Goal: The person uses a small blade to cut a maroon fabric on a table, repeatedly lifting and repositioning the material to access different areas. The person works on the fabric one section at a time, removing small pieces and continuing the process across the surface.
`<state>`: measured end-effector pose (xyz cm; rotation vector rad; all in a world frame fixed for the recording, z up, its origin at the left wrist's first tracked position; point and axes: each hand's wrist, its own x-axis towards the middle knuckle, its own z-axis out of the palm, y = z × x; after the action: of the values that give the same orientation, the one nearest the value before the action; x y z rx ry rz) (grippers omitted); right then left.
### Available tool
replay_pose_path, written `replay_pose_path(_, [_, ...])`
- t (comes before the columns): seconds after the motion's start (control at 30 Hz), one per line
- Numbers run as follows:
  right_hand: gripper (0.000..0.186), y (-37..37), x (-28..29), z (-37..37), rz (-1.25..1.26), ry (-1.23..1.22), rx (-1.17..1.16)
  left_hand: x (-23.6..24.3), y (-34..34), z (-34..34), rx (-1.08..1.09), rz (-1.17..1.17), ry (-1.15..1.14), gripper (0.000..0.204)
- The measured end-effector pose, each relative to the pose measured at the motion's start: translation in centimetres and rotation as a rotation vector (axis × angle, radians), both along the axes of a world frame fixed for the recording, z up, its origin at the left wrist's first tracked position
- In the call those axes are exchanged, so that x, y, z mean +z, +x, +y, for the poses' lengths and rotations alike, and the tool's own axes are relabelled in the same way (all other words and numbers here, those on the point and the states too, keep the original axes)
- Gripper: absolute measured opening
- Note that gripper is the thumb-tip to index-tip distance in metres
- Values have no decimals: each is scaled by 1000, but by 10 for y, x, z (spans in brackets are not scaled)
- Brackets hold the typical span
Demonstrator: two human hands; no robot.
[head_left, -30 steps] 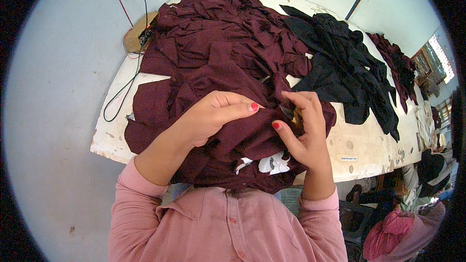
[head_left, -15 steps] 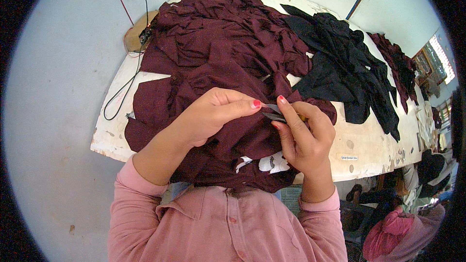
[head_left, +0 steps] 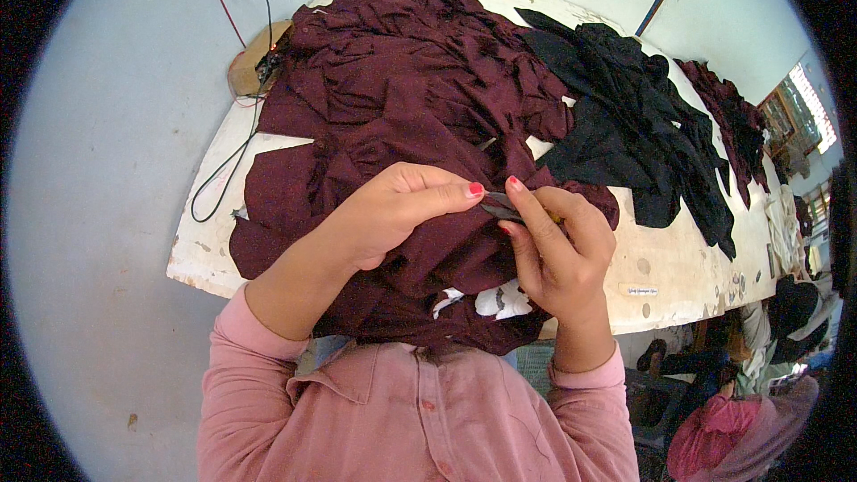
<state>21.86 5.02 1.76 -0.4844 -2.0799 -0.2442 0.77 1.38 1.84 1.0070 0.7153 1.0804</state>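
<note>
One pair of snips (head_left: 505, 212): grasped by right hand (head_left: 567, 254). At its nine o'clock, left hand (head_left: 393, 214): pinched above maroon cloth (head_left: 428, 259), contents indiscernible.

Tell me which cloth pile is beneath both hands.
The large, crumpled maroon cloth pile at the left, beneath the left hand and right hand. The crumpled black cloth pile and smaller maroon cloth pile lie farther right, clear of both.

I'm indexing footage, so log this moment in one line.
left hand: pinching over maroon cloth, pinched item unclear | right hand: holding small snips, blades near left hand | black cloth: on table
</note>
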Motion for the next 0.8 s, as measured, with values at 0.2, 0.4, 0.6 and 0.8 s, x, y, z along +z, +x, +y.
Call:
replay_pose_path(0.2, [43, 1, -2, 4, 16, 29, 2, -3, -1, 2, -19, -30, -55, 21])
replay_pose_path(0.4, [42, 1, 1, 2, -42, 117, -47, 1, -2, 2, -29, -29, -104, 22])
replay_pose_path(0.6, [40, 1, 2, 2, -89, 178, -85, 2, 0, 4, 7, -5, -108, 24])
replay_pose_path(0.8, [43, 0, 5, -2, -97, 135, -69, 2, 1, 4, 27, 11, -100, 26])
